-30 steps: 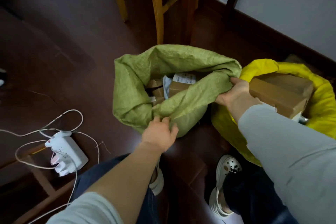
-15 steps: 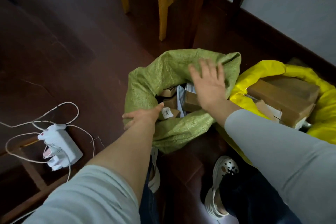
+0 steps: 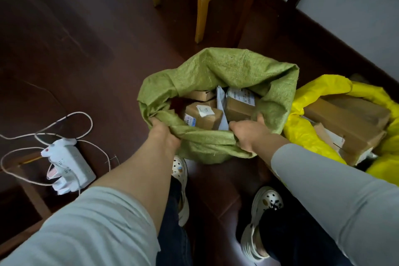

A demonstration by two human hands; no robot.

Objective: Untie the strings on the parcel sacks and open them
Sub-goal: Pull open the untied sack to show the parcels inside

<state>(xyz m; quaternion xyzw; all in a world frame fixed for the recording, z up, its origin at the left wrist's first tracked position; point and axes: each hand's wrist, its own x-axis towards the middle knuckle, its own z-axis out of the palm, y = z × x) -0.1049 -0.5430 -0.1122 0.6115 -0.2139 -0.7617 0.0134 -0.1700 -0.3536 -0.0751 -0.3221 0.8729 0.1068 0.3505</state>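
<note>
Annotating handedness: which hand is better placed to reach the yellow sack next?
Probably right. The right hand grips the green sack rim beside the yellow sack; the left hand grips the opposite side.

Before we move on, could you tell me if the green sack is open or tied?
Open. Labelled parcels show inside the green sack, whose near rim the left hand and right hand grip.

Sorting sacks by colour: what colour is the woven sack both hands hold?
Light green woven sack; head view.
</note>
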